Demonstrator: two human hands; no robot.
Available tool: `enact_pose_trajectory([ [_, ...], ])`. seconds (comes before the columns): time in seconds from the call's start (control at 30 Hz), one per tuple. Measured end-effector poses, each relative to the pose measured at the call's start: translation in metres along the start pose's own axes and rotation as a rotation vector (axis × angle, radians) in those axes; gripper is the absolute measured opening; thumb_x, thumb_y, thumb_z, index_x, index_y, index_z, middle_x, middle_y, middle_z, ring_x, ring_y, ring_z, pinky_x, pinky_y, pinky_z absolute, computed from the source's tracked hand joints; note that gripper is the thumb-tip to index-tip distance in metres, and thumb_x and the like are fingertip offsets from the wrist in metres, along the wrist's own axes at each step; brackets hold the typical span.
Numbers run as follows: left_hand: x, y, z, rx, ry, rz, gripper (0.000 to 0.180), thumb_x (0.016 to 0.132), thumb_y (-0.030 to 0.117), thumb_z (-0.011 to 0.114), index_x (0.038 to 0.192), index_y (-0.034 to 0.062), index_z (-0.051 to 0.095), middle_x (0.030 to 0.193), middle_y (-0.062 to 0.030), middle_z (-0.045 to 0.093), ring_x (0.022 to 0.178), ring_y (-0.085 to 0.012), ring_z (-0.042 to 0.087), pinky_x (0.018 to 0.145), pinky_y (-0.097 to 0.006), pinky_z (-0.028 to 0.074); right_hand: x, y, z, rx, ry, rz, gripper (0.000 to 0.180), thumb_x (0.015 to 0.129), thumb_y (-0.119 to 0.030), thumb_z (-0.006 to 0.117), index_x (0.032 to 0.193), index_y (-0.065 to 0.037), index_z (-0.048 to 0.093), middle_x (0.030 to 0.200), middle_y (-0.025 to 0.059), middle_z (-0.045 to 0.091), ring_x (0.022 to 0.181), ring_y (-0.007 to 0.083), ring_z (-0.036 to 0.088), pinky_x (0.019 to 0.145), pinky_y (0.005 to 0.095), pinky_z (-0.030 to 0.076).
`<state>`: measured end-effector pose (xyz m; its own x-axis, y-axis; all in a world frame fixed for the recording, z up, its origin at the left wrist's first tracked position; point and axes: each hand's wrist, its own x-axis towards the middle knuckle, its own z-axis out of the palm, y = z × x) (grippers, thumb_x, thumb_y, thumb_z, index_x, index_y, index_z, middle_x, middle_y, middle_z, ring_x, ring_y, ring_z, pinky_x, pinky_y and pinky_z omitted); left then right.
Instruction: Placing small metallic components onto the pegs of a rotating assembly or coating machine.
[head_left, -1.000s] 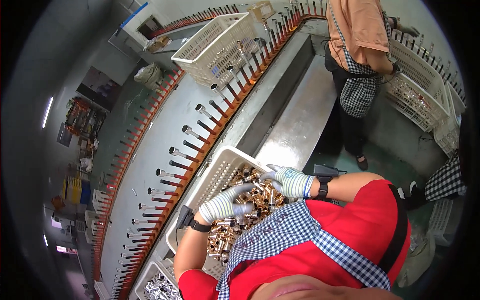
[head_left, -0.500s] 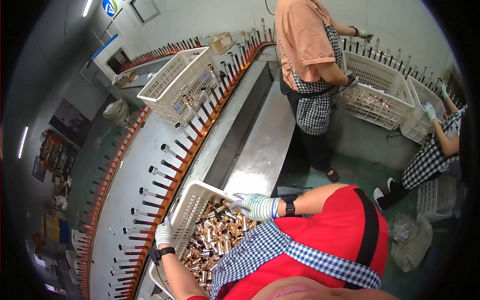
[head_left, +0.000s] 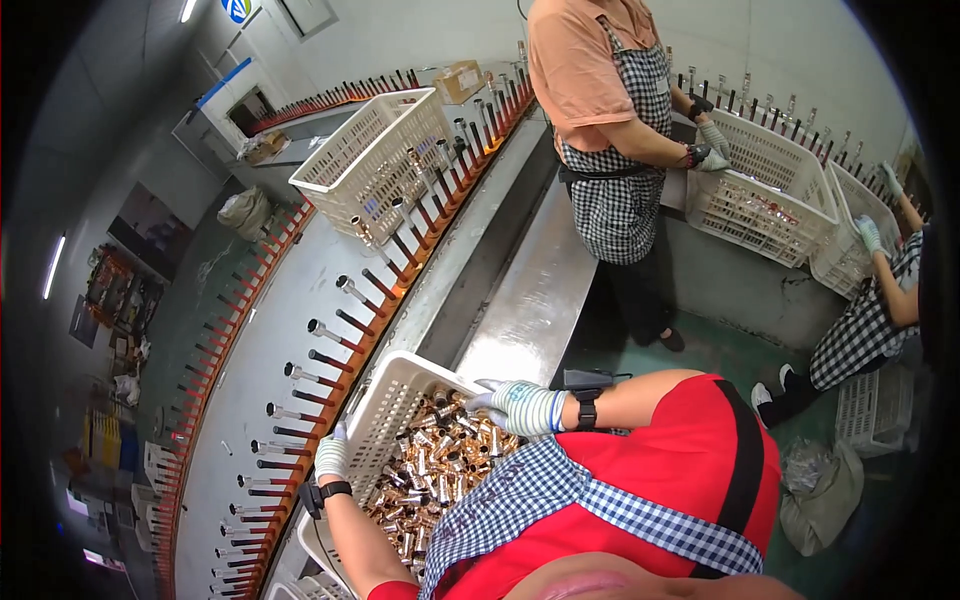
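A white plastic crate (head_left: 372, 440) stands right in front of me, against the edge of the conveyor line. Heaped inside it are many small shiny gold-coloured cylindrical metal parts (head_left: 440, 465). My left hand (head_left: 331, 455), in a striped glove, is closed over the crate's left rim. On the far right side of the rim lies my right hand (head_left: 527, 407), gloved the same way, its fingers curled onto the edge. Part of the crate is hidden by my checked apron.
Along the conveyor (head_left: 345, 385) runs a row of dark upright rods, several capped with silvery cylinders. Another white crate (head_left: 350, 200) sits on the grey table beyond. A co-worker (head_left: 600, 130) stands ahead at a crate (head_left: 750, 225); a second person (head_left: 865, 310) works farther right.
The view has shifted slightly. My hands stay on the crate's rim. The co-worker in the orange top has turned and brought an outstretched hand from the rods down to their crate.
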<state>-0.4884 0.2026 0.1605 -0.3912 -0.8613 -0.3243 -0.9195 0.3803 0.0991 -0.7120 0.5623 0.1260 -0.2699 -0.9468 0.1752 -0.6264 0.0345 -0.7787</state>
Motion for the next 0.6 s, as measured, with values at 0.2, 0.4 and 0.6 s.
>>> enact_pose_trajectory([
  [0.2,0.005,-0.01,0.002,-0.029,-0.003,0.01,0.076,0.096,0.062,0.034,0.115,-0.0034,0.068,0.119,-0.0288,0.064,0.12,-0.0412,0.058,0.103,-0.046,0.044,0.001,-0.002,0.001,-0.031,0.045,-0.051,0.04,0.083,-0.004,0.055,0.121,-0.015,0.063,0.124,0.02,0.056,0.082,0.0376,0.064,0.078,0.0449,0.054],
  [0.4,-0.002,-0.004,0.0,-0.046,0.016,0.006,0.074,0.096,0.061,0.035,0.116,-0.0023,0.068,0.119,-0.0264,0.065,0.118,-0.0407,0.059,0.101,-0.045,0.045,0.0,-0.003,0.0,-0.095,0.236,-0.195,0.049,0.076,0.001,0.056,0.122,-0.016,0.062,0.139,0.0219,0.051,0.107,0.042,0.06,0.092,0.0475,0.052],
  [0.6,0.004,-0.01,0.005,-0.062,0.046,0.021,0.074,0.095,0.062,0.037,0.114,-0.0007,0.07,0.116,-0.0262,0.066,0.116,-0.0406,0.06,0.1,-0.044,0.046,-0.018,-0.013,-0.002,-0.111,0.172,-0.222,0.054,0.073,-0.001,0.054,0.123,-0.017,0.062,0.149,0.0144,0.047,0.129,0.0409,0.05,0.106,0.0502,0.044],
])
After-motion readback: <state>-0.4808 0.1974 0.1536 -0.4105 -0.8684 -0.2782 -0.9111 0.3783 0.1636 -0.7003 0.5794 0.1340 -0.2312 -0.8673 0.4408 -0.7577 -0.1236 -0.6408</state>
